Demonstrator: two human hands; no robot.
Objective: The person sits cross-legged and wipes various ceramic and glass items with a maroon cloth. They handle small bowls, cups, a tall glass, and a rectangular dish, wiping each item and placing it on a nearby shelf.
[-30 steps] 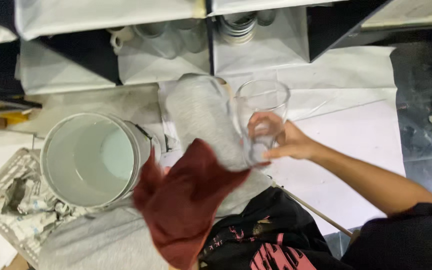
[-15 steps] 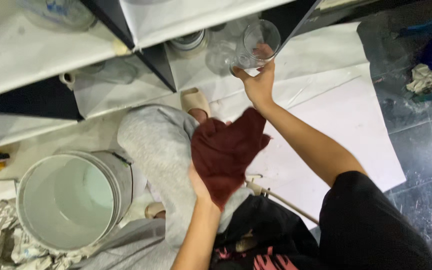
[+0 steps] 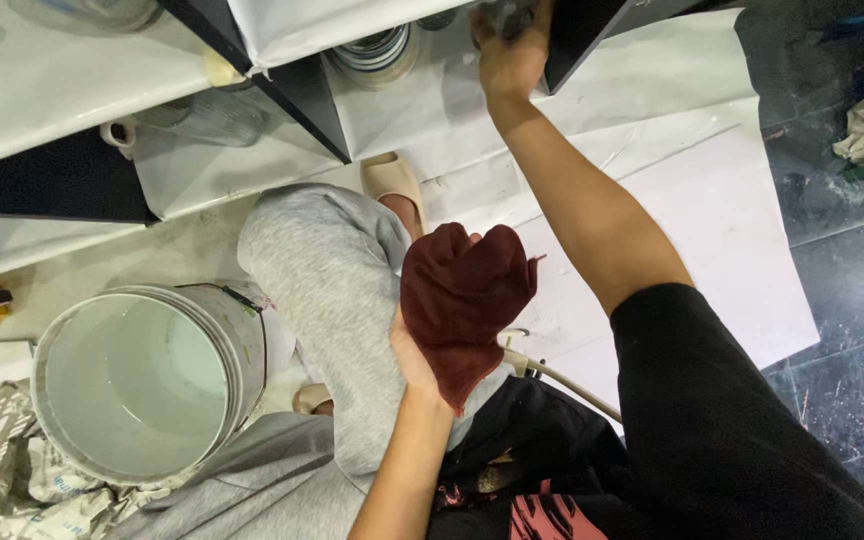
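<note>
The left hand (image 3: 422, 350) lies palm-up near the middle of the scene with a dark red cloth (image 3: 464, 300) draped over its fingers, held loosely above the grey-clad knee (image 3: 322, 270); the right hand (image 3: 512, 55) reaches far up to the shelf (image 3: 422, 110), closed round a glass (image 3: 500, 14) at the top edge, mostly cut off from view. A white bucket (image 3: 142, 385) stands at the near left; a beige sandal (image 3: 392, 180) lies just below the shelf.
</note>
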